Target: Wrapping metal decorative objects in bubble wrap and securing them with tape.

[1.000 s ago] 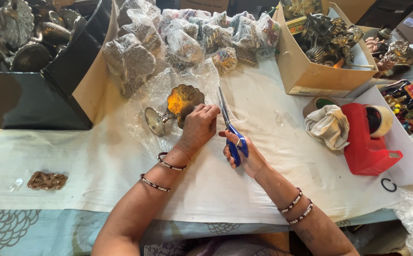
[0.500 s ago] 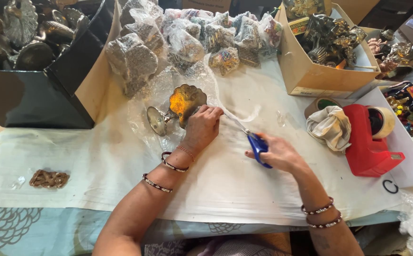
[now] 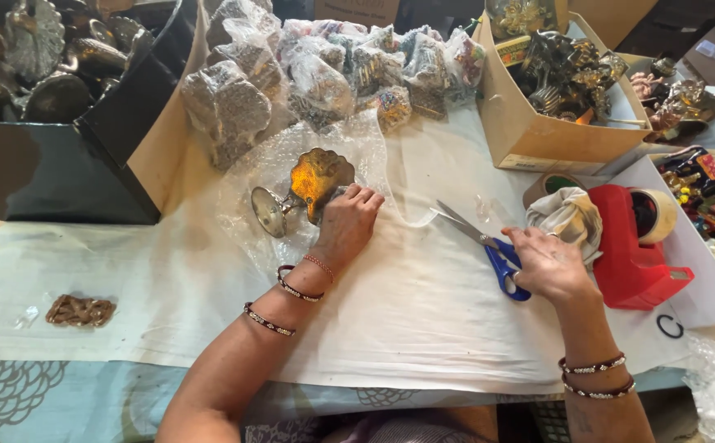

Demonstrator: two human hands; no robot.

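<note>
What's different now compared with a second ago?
The right hand carried the blue scissors away from the bubble wrap to the right and now lays them on the white cloth, fingers still on the handles. The left hand stayed pressed on the wrap beside the brass piece.

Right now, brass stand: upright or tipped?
Tipped. The brass stand lies on its side on bubble wrap, round base facing sideways, left hand resting on it.
</note>
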